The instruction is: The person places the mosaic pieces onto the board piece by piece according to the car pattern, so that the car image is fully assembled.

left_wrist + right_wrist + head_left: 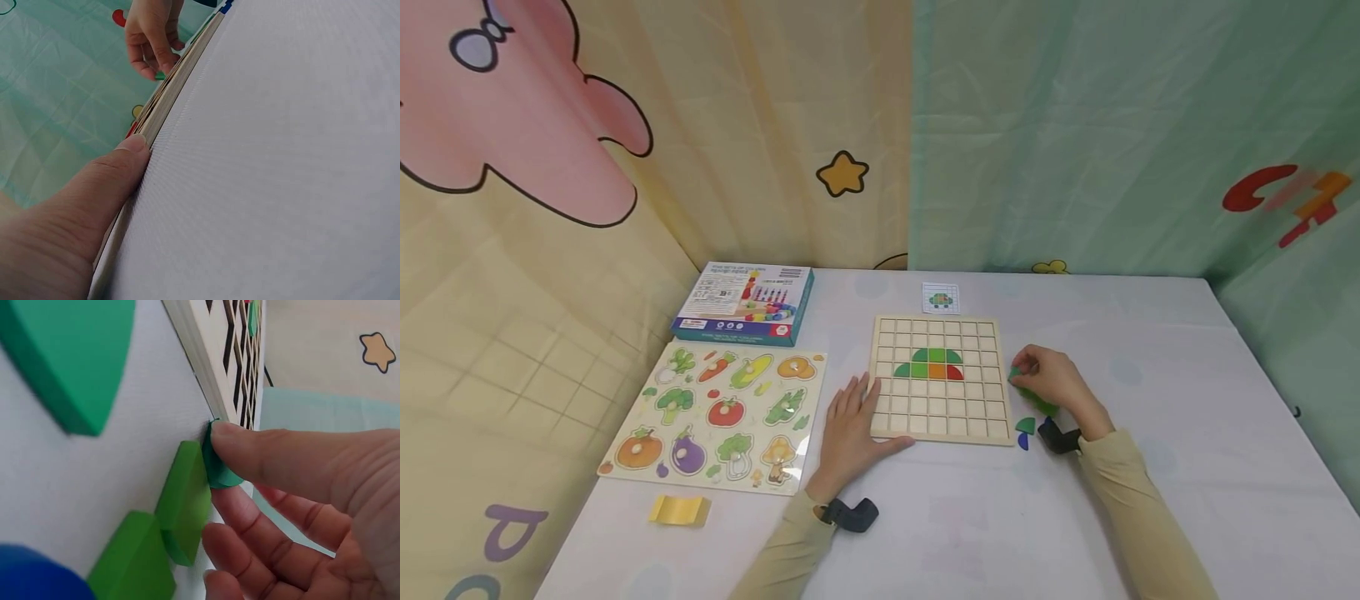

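A wooden grid board [937,417] lies on the white table, with green, orange and red pieces [936,365] set in its middle rows. My left hand [852,427] rests flat at the board's left front corner, thumb [119,164] against its edge [170,94]. My right hand [1049,377] is just right of the board and pinches a small dark green piece [215,467] between thumb and fingers. Light green pieces [184,503] lie under that hand, and a larger green piece [69,359] lies close by. A green quarter-round [1026,426] and a blue piece [1022,441] sit by my right wrist.
A small pattern card [941,297] lies behind the board. A vegetable peg puzzle [718,412] and a toy box [745,303] are on the left, with a yellow piece [680,510] near the front edge. Cloth backdrops close off the back and sides.
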### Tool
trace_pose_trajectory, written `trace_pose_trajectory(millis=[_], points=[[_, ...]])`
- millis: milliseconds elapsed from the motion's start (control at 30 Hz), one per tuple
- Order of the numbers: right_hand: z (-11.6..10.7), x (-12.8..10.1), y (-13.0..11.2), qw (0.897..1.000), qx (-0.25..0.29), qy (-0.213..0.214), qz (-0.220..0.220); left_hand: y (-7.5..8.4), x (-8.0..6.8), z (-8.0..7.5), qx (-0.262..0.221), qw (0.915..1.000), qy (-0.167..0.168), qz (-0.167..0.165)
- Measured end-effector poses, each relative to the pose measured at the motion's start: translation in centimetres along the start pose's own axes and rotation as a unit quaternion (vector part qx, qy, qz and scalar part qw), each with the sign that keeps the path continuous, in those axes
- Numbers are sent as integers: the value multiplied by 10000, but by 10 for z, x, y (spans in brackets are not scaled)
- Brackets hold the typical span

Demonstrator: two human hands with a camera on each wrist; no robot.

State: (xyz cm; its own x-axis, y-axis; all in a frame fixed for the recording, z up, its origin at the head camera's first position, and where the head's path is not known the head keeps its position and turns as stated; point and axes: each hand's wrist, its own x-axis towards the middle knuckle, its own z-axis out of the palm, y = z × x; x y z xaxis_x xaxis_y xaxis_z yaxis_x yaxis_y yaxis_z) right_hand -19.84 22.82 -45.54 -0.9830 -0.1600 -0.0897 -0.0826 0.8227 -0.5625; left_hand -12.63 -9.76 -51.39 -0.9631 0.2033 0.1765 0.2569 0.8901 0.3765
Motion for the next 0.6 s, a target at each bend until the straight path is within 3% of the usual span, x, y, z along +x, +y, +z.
trace_pose_trajectory(millis=[467,600], points=[[4,-4,-8,9967,383,647,-320,0,0,0,-9,10000,0,25],[8,-1,-18,9958,594,587,-377,0,0,0,-37,10000,30,29]])
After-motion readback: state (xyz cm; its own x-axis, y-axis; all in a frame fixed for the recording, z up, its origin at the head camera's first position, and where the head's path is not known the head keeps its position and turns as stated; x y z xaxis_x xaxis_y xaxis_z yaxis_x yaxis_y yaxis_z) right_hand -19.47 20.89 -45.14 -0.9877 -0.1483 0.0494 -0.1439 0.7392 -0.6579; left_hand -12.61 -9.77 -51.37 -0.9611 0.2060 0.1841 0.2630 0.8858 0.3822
